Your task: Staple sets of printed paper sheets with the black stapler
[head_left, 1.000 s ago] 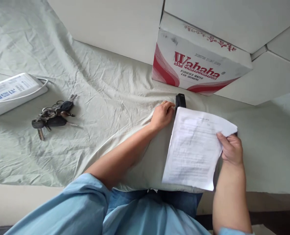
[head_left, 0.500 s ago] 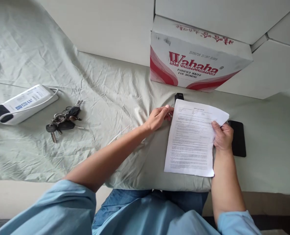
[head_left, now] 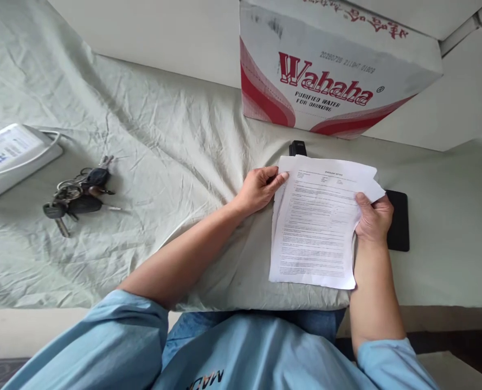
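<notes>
Several printed sheets of paper (head_left: 314, 227) lie loosely stacked in front of me, their edges a little out of line. My left hand (head_left: 259, 188) pinches the upper left edge, thumb on top and fingers underneath. On the right side, my right hand (head_left: 374, 218) grips the stack with its thumb over the top sheet; its other fingers are mostly hidden behind the paper. Just beyond the top edge sits a small black object (head_left: 297, 148), partly covered by the sheets. A black phone (head_left: 399, 222) lies flat beside my right hand, partly hidden by it.
A Wahaha water carton (head_left: 326, 76) stands at the back against white panels. To the left, a bunch of keys (head_left: 82, 195) and a white device with a cable (head_left: 17, 157) rest on the wrinkled pale green cloth (head_left: 175, 151).
My left hand has closed on the upper left edge of the paper. The sheets have fanned apart slightly at the left and upper right. The view has shifted.
</notes>
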Available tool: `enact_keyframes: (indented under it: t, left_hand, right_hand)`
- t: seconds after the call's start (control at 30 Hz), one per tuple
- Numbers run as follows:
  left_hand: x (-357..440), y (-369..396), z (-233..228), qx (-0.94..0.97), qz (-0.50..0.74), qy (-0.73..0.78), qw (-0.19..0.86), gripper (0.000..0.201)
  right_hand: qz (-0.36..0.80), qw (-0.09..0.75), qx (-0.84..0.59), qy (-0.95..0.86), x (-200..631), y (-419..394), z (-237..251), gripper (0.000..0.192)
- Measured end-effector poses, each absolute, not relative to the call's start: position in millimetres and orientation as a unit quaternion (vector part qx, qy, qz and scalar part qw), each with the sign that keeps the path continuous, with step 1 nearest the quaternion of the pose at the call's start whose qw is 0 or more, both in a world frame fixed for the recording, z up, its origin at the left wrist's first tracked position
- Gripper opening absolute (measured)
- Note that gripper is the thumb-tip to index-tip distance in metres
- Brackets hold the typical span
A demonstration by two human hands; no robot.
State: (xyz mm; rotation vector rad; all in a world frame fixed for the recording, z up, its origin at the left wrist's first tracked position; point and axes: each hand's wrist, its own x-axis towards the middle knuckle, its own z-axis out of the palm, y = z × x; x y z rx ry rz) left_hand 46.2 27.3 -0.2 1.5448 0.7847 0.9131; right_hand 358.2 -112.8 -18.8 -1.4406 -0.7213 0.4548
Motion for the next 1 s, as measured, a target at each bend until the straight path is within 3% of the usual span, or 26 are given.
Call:
enact_keyframes:
  t: [0.47, 1.0]
  left_hand:
    - [47.0, 29.6, 0.1, 0.678, 0.361, 0.316, 0.556, 0.076]
    - [45.2, 29.0, 6.7, 0.670, 0.340, 0.308, 0.584, 0.077]
  right_hand:
    - [0.118, 0.730, -0.614, -0.274, 358.8, -103.9, -14.8, 0.061]
    - [0.089, 0.714, -0.617, -0.319, 357.0, -104.3, -15.4, 0.041]
